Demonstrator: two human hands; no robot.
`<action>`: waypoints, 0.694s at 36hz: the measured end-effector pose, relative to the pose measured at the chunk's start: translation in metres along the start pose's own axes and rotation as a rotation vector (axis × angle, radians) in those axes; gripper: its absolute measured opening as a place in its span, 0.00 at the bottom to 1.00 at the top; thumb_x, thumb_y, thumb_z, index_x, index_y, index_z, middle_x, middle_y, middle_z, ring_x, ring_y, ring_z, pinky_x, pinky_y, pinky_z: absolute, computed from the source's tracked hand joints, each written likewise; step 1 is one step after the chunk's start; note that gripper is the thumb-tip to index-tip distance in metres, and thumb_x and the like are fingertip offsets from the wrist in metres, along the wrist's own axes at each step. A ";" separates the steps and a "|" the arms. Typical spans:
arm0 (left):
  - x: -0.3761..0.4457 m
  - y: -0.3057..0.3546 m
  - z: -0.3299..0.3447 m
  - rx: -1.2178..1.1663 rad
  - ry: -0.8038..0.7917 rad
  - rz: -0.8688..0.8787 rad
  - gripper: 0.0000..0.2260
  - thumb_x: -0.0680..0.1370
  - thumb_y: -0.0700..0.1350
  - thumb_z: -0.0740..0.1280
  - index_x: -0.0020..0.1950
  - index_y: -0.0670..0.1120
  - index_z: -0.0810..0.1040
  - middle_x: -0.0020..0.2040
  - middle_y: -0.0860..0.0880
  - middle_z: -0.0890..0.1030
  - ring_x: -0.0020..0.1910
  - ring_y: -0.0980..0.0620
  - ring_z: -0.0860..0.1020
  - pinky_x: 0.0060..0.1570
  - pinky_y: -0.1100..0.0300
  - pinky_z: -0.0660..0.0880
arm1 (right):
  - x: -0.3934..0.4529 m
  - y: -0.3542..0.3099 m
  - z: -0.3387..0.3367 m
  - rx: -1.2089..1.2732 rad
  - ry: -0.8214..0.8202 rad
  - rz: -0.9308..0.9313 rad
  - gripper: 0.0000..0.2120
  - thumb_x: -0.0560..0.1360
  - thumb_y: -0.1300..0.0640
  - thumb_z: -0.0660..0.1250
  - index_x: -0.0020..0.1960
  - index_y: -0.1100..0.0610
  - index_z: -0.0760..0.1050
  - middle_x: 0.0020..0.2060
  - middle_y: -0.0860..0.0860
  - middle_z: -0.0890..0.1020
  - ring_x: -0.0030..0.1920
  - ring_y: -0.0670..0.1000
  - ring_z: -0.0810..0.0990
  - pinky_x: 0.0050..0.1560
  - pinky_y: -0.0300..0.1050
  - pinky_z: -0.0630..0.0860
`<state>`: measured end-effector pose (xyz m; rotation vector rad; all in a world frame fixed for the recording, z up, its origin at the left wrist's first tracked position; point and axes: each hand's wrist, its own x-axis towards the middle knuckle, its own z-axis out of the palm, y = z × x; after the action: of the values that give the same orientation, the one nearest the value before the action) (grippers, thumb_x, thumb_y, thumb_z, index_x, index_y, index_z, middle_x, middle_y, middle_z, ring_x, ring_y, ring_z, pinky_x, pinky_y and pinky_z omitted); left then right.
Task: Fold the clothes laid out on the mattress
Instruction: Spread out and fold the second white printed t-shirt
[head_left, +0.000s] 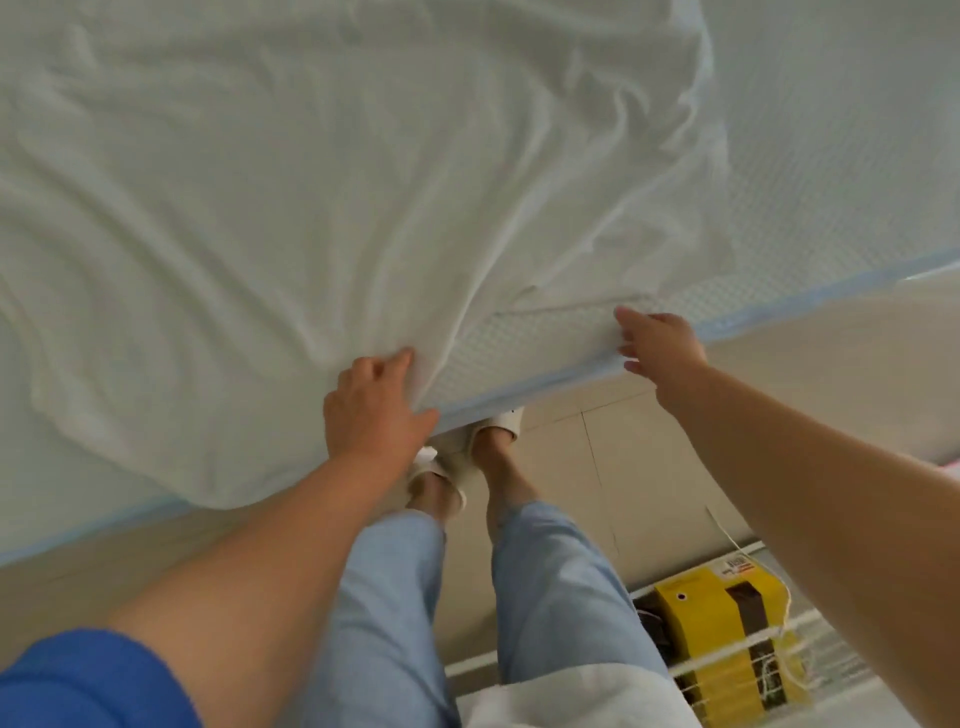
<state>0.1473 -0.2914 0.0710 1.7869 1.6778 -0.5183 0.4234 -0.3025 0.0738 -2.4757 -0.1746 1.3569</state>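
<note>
A large white cloth (311, 182) lies spread and wrinkled over the mattress (857, 182), which has a quilted white top and a pale blue edge band. My left hand (371, 408) pinches the cloth's near edge at the mattress rim, fingers closed on the fabric. My right hand (662, 345) rests at the mattress edge to the right, fingers spread, touching the blue band beside the cloth's corner (550, 306); it holds nothing that I can see.
My legs in light blue trousers (545, 597) and white slippers (457, 457) stand on a beige tiled floor (649, 457) close to the mattress. A yellow and black box (727, 618) sits in a white wire rack at lower right.
</note>
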 end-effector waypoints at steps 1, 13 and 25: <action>0.000 -0.001 0.001 0.023 0.020 -0.009 0.33 0.67 0.57 0.72 0.70 0.54 0.67 0.60 0.43 0.71 0.59 0.41 0.70 0.54 0.50 0.68 | 0.002 -0.003 0.000 0.159 0.017 0.054 0.13 0.73 0.50 0.69 0.39 0.60 0.74 0.34 0.57 0.77 0.33 0.50 0.77 0.38 0.47 0.79; -0.005 -0.015 0.021 -0.024 0.116 -0.006 0.24 0.74 0.41 0.63 0.70 0.51 0.65 0.57 0.42 0.73 0.54 0.40 0.73 0.47 0.50 0.70 | 0.021 -0.029 -0.018 0.832 0.084 0.034 0.02 0.74 0.64 0.65 0.43 0.58 0.75 0.37 0.53 0.81 0.37 0.51 0.82 0.37 0.46 0.82; -0.050 -0.030 0.024 0.009 0.106 0.113 0.19 0.73 0.37 0.62 0.63 0.46 0.76 0.51 0.39 0.76 0.46 0.38 0.76 0.40 0.51 0.69 | 0.024 -0.015 -0.086 0.601 0.200 0.011 0.11 0.70 0.69 0.65 0.34 0.56 0.70 0.32 0.52 0.72 0.32 0.48 0.73 0.28 0.35 0.73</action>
<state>0.1151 -0.3445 0.0809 1.9331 1.6346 -0.3879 0.5092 -0.3005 0.1026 -2.0735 0.2569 0.9689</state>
